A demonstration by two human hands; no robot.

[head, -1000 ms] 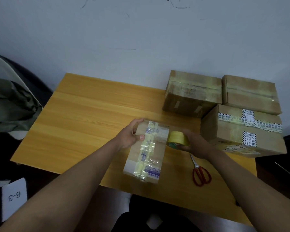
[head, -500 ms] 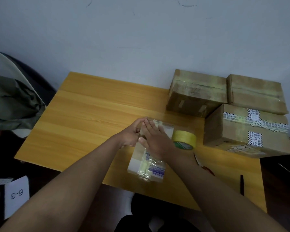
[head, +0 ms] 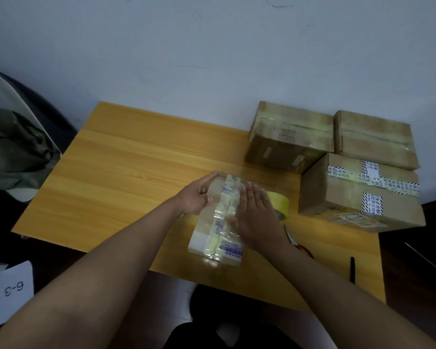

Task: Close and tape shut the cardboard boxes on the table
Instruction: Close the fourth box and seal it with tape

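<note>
1. Box position comes first: the small cardboard box (head: 219, 220) lies at the near edge of the table (head: 126, 172), its near end jutting slightly past the rim, so firm downward pressure should stay over the part the table supports.
2. The left hand (head: 195, 197) grips the box's far left corner, thumb on top and fingers curled round the side; that brace looks right to keep the box from sliding.
3. The right hand (head: 256, 215) lies flat, fingers straight and together, pressing on the tape strip (head: 224, 222) that runs along the top seam. A good press would sweep along the strip's length, pushing wrinkles outward.
4. The strip's near end, folded over the edge, likely needs a rub too.
5. The yellow tape roll (head: 280, 204) sits just right of the box, with scissors (head: 297, 241) partly hidden under the right wrist, both within reach.
6. Three larger boxes (head: 358, 195) at far right appear already taped.
</note>
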